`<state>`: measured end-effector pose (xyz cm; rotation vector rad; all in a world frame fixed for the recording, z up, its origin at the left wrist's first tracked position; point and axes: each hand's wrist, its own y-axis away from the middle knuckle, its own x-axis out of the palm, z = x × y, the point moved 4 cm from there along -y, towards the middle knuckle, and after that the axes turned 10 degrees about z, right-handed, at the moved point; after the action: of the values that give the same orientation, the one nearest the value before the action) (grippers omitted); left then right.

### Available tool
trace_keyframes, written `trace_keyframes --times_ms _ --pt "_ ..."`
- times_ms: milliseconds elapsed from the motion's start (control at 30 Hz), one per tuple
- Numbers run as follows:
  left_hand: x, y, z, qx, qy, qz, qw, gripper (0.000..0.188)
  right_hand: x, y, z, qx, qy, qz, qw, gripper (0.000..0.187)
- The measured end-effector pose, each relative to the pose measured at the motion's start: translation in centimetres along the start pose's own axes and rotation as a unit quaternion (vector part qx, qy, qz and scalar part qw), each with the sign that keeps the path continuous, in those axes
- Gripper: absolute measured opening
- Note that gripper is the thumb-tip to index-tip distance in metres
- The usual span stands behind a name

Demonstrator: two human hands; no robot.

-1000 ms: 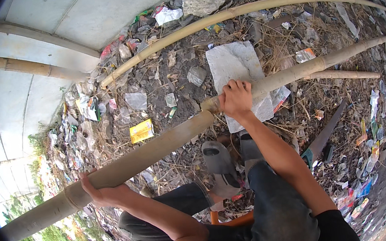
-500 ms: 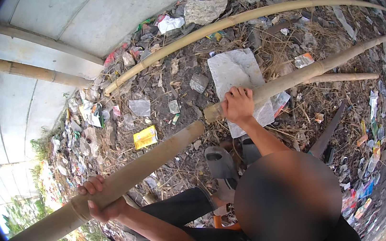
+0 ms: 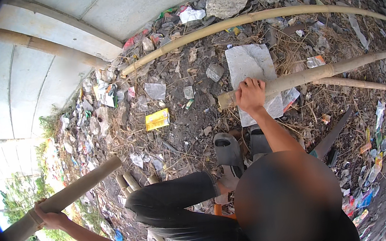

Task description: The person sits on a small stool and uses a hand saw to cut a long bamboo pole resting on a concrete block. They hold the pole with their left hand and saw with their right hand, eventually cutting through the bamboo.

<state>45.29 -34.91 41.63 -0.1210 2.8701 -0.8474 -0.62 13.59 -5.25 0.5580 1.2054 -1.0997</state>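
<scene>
My left hand (image 3: 50, 217) is stretched far out to the left, gripping a thick bamboo piece (image 3: 82, 182) whose cut end points inward over the littered ground. Fingers of my right hand (image 3: 251, 95) wrap over a longer bamboo pole (image 3: 326, 71) close to its cut end. That pole rests across a flat pale slab (image 3: 249, 63) and runs off to the right. Below it, a thinner bamboo stick (image 3: 352, 83) lies on the ground. Near my right knee area, a saw (image 3: 332, 134) lies with its blade slanting up to the right.
A long curved bamboo pole (image 3: 238, 20) lies along the far side, before a grey wall (image 3: 149, 3). Shorter bamboo pieces (image 3: 128, 181) lie beside my left leg. Litter covers the soil, including a yellow packet (image 3: 157, 119). A stone (image 3: 226, 4) sits at the back.
My left hand has carried its bamboo piece left, away from the other pole's end. My right hand still holds its pole. The whole view has shifted somewhat.
</scene>
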Motion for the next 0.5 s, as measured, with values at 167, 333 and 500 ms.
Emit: trace_keyframes --times_ms 167,333,500 --pt "-2.6 -2.9 4.5 0.056 -0.332 0.095 0.937 0.046 -0.2 -0.3 -0.2 0.009 0.008 0.017 1.000 0.022" --pt "-1.8 6.8 13.0 -0.012 -0.443 0.260 0.858 0.031 -0.1 -0.4 -0.6 0.010 0.015 0.029 0.999 0.022" --pt "-12.8 16.6 26.1 -0.072 -0.618 0.276 0.732 0.038 0.3 -0.1 -0.1 0.008 0.000 0.038 0.999 0.023"
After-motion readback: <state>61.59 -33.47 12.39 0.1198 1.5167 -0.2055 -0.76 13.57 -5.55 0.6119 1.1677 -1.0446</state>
